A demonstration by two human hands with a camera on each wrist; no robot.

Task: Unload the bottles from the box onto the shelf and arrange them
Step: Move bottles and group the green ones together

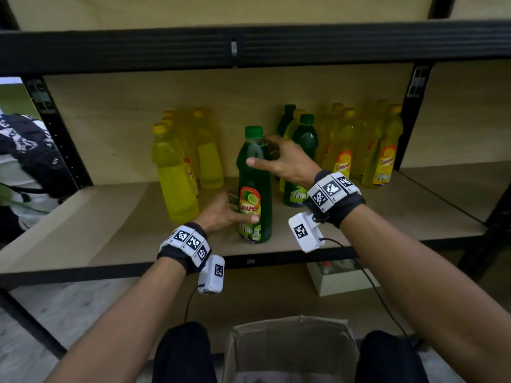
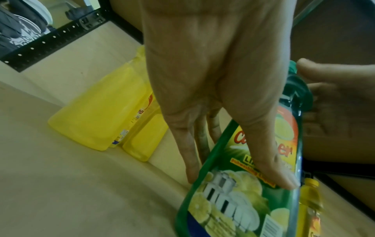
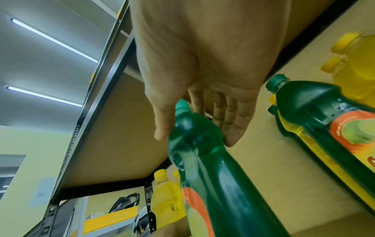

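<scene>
Steadying green bottle (image 1: 254, 186) on shelf (image 1: 83, 233): left hand (image 1: 224, 214) gripping label, right hand (image 1: 279, 161) clasping shoulder (keeping upright, sliding toward green group).

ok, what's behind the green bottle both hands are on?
Behind the green bottle, only bare shelf and back panel show; two more green bottles stand behind to its right. Anything directly behind it is hidden.

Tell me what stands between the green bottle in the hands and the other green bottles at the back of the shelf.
Nothing visible. The green bottle stands at the shelf front; bare board lies between it and the green bottles behind to its right.
</scene>
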